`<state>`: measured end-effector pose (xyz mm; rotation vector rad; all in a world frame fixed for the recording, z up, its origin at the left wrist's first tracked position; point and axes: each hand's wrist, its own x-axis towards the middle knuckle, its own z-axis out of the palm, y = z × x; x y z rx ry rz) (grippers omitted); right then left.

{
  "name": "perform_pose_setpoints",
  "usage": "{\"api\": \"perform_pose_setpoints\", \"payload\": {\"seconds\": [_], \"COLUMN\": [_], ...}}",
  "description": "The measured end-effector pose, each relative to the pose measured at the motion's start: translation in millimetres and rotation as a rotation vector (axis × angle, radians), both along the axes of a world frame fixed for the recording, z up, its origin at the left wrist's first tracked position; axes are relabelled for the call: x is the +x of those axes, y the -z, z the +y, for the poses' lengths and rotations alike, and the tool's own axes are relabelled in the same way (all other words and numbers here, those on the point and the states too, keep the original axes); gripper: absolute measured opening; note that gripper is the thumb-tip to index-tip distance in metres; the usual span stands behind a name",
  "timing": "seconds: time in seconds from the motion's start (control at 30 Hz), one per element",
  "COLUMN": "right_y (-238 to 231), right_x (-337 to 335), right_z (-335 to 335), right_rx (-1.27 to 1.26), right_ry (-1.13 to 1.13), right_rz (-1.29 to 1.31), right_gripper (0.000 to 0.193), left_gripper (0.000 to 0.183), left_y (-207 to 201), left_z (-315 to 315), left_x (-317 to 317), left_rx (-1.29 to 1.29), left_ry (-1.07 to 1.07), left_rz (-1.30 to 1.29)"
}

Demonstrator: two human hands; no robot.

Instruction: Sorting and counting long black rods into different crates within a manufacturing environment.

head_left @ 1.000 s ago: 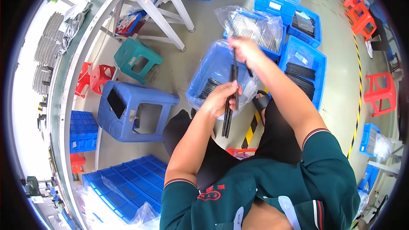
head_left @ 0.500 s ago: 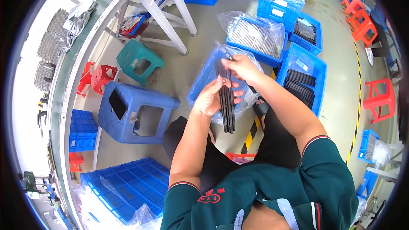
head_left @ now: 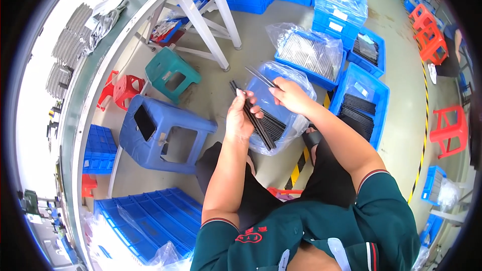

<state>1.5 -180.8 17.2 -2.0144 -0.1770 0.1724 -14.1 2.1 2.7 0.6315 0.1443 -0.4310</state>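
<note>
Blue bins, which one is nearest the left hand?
The plastic-lined bin just beyond the left hand, with black rods inside; the other blue bins stand farther away.

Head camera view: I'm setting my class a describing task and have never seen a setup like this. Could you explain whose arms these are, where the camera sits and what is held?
There is no machine here: these are a person's own bare hands. The camera is worn on the head and looks down; its fisheye lens bends straight edges. The left hand grips a bundle of dark rods; the right hand holds thin rods, hard to count. Below, on the floor, a blue bin lined with clear plastic contains more dark rods. Left of it, a blue stool bears a flat black object.
</note>
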Motion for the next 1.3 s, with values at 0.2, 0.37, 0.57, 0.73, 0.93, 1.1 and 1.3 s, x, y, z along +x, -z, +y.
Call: {"api": "perform_pose_setpoints", "payload": {"seconds": [0.2, 0.37, 0.57, 0.73, 0.93, 1.1, 1.3], "right_y": [-30.3, -30.7, -29.0, -31.2, -24.1, -7.6, -10.5], "right_x": [-32.8, -37.5, -40.5, -27.6, -6.9, -0.8, 47.9], "right_z": [0.4, 2.5, 17.1, 11.8, -16.1, -5.7, -50.2], "right_rx": [0.338, 0.361, 0.476, 0.401, 0.306, 0.517, 0.616], "right_ry": [-0.172, -0.094, 0.003, 0.015, 0.039, -0.007, 0.676], "right_rz": [0.421, 0.415, 0.293, 0.426, 0.284, 0.324, -0.012], "right_gripper": [0.021, 0.013, 0.034, 0.034, 0.026, 0.027, 0.033], "left_gripper": [0.029, 0.028, 0.032, 0.037, 0.032, 0.026, 0.034], "left_y": [-2.6, -6.2, 7.1, 3.0, -11.8, 6.4, -0.9], "left_z": [11.7, -2.2, -18.8, -40.6, -35.0, -33.0, -30.7], "left_x": [9.3, 4.7, -0.5, -13.5, -8.5, -14.6, -38.0], "left_rx": [0.004, -0.016, 0.128, 0.136, 0.250, 0.178, 0.226], "left_ry": [-0.206, -0.150, -0.058, 0.103, 0.117, 0.344, 0.757], "left_rz": [0.022, -0.020, -0.102, -0.190, -0.049, -0.005, -0.082]}}
